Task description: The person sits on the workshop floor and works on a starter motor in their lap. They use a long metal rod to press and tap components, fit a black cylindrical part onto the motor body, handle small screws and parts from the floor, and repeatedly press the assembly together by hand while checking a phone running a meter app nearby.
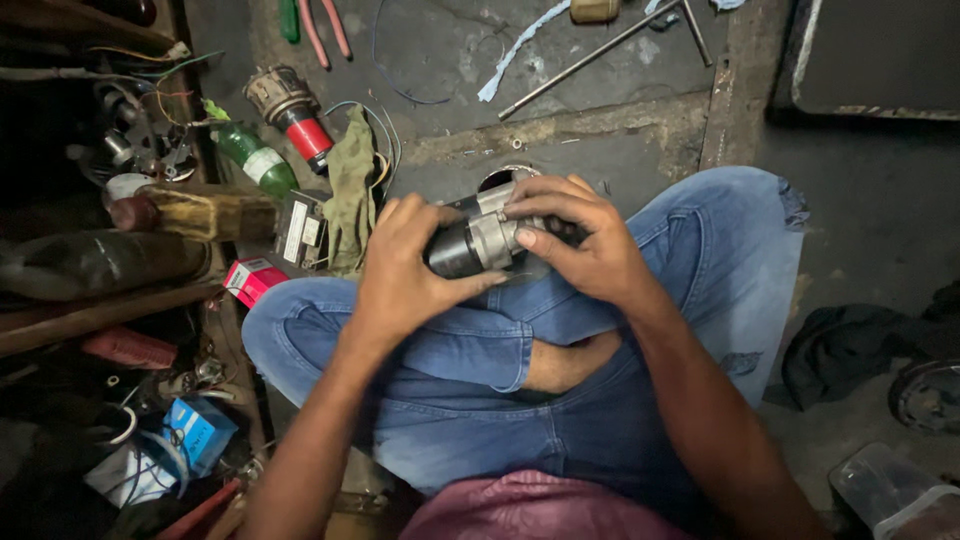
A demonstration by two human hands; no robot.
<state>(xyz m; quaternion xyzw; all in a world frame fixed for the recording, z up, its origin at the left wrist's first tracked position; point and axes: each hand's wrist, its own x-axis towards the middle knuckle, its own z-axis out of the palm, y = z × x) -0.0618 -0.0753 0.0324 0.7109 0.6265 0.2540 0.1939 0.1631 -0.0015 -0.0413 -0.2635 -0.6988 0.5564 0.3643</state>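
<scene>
Head view shows me a grey and black starter motor (478, 240) resting over the crossed legs in blue jeans (660, 250), though both hands cover much of its body, so I cannot make out its far end. My left hand (405, 272) is curled around its dark cylindrical end, and my right hand (580, 240) is closed over its metal housing, thumb pressed against it. Left of the motor lie a green rag (352, 190) and a red box (252, 279).
</scene>
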